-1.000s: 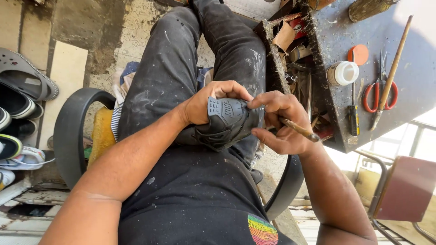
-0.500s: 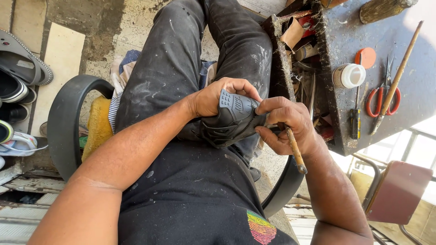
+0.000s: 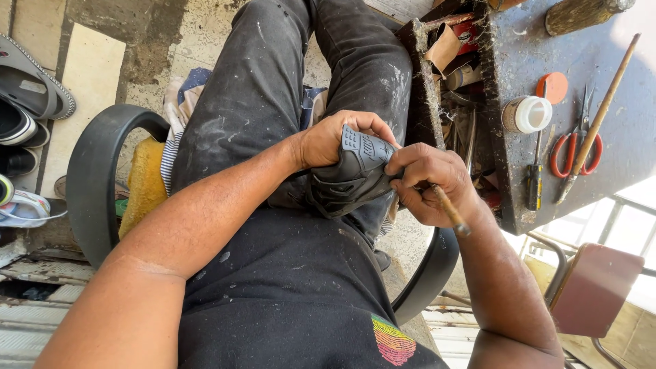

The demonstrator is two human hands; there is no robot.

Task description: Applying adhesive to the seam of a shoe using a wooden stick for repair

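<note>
Left hand (image 3: 328, 140) fingers clasp a black ridged-sole shoe (image 3: 352, 174); right hand (image 3: 430, 184) fingers pinch a thin wooden-handled tool (image 3: 451, 212).

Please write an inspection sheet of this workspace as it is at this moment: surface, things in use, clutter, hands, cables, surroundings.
Surface: dark, stained workbench at the person's right side.
Things in use: black shoe on the lap, sole up; thin wooden-handled tool.
Clutter: red-handled scissors, screwdriver, white jar, orange lid, long stick, scraps in the open compartment.
Hands: left hand grips the shoe; right hand holds the tool against it.
Cables: nothing seen.
Surroundings: black chair armrest, shoes on the floor at left, red stool.
</note>
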